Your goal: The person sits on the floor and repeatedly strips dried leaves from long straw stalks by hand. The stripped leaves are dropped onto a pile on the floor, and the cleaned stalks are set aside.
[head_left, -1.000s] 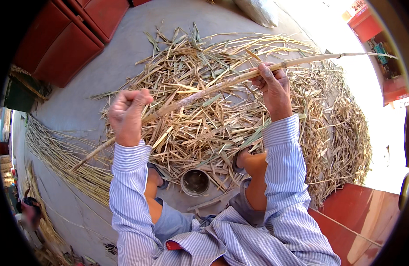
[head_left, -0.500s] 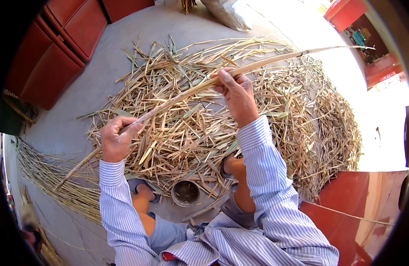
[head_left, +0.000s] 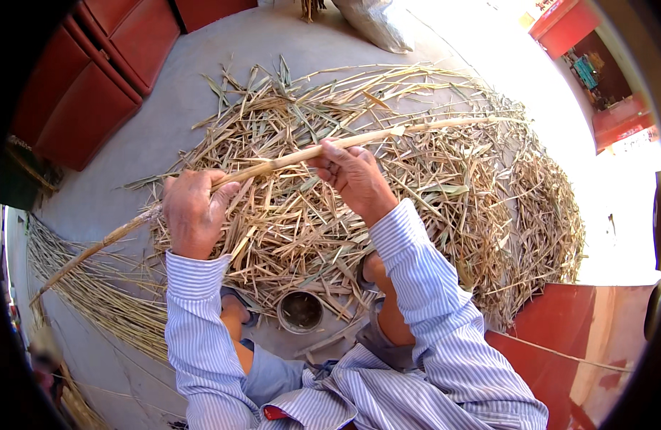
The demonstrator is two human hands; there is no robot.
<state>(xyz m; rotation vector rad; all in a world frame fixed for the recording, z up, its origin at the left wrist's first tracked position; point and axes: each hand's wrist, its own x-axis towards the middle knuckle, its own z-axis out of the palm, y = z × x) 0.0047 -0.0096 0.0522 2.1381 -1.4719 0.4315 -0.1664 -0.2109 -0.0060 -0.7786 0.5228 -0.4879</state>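
Observation:
A long, pale tan reed stalk (head_left: 273,165) slants across my front, its low end out to the left and its thin tip to the right above the litter. My left hand (head_left: 194,213) is closed round it, fingers over the top and thumb beneath. Further along to the right, my right hand (head_left: 353,178) pinches the stalk between thumb and fingers. A pale flap of sheath stands off the stalk beyond that hand. Under both hands spreads a wide heap of dry leaves and husk strips (head_left: 273,222).
A round metal bowl (head_left: 300,312) sits between my feet. Thin stalks lie in a bundle (head_left: 105,294) on the floor at the left. Red padded seats (head_left: 87,93) stand at the far left, a pale sack (head_left: 377,25) at the back. A red panel (head_left: 545,330) is at the near right.
The stalk has slid left through the frame and lies flatter, its right tip lower. My right hand has come nearer and leftward; my left hand has risen slightly.

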